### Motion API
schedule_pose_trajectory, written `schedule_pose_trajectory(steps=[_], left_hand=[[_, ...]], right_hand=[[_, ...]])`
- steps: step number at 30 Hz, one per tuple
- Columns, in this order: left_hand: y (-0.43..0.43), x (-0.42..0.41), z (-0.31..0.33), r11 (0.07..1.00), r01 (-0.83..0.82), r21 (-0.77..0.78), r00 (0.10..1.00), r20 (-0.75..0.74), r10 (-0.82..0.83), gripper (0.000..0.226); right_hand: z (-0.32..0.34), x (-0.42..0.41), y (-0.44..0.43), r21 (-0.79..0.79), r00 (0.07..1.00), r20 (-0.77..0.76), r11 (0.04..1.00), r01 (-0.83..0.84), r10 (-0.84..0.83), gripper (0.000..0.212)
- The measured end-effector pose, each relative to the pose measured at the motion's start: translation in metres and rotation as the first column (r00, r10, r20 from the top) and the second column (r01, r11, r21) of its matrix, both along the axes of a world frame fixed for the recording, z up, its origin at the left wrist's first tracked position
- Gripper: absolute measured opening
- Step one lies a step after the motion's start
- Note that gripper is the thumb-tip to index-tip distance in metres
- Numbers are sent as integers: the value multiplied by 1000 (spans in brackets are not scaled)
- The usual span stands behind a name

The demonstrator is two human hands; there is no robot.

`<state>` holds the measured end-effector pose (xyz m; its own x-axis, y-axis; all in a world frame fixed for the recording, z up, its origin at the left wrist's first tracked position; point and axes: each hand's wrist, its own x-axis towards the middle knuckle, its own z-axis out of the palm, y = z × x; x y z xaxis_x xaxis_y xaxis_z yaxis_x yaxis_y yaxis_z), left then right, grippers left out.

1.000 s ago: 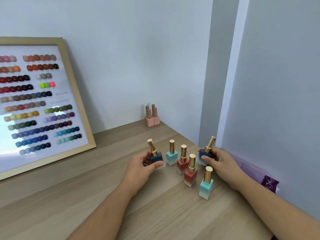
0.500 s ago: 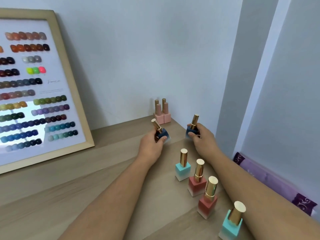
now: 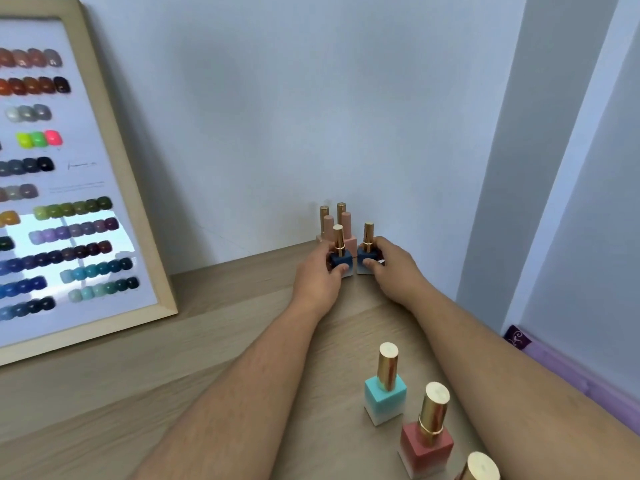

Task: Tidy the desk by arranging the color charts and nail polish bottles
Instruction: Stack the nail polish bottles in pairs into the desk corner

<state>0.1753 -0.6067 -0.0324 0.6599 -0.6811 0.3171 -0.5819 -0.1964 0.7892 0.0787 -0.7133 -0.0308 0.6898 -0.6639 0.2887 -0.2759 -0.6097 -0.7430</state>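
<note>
By wall, hands (image 3: 317, 277) gripping blue bottles (image 3: 341, 259)

walls (image 3: 277, 116): pale blue-grey | desk (image 3: 104, 393): light wood

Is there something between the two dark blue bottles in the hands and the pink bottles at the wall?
Nothing visible. The left hand and right hand each hold a dark blue bottle directly in front of the pink bottles, already almost against them. The turquoise bottle and red bottle stand behind, nearer the person.
</note>
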Motion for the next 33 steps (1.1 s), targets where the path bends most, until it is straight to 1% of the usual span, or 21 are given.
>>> schedule_pose_trajectory(steps=[3, 7, 9, 13, 17, 23, 33], left_hand=[[-2, 1, -1, 1000, 5, 21, 1000, 27, -5, 34], [-4, 3, -1, 999, -44, -15, 998, 54, 45, 31], [-4, 3, -2, 996, -78, -44, 997, 26, 79, 27], [-6, 4, -3, 988, -137, -68, 990, -35, 135, 29], [-10, 7, -3, 979, -191, -70, 981, -48, 188, 30], [-16, 11, -4, 968, -249, -33, 967, -62, 247, 32], [-20, 16, -4, 964, -263, -35, 963, -68, 261, 32]], right_hand=[[1, 3, -2, -30, 999, -15, 999, -43, 42, 28], [1, 4, -3, -26, 1000, -7, 999, -24, 24, 36], [1, 5, -3, -12, 1000, 17, 1000, 18, -18, 41], [0, 12, -2, 19, 996, 31, 996, 82, -82, 47], [-1, 18, -4, 4, 994, 33, 995, 102, -102, 44], [-2, 25, -7, -55, 995, 6, 993, 104, -103, 39], [-4, 31, -12, -29, 994, 29, 994, 105, -104, 36]])
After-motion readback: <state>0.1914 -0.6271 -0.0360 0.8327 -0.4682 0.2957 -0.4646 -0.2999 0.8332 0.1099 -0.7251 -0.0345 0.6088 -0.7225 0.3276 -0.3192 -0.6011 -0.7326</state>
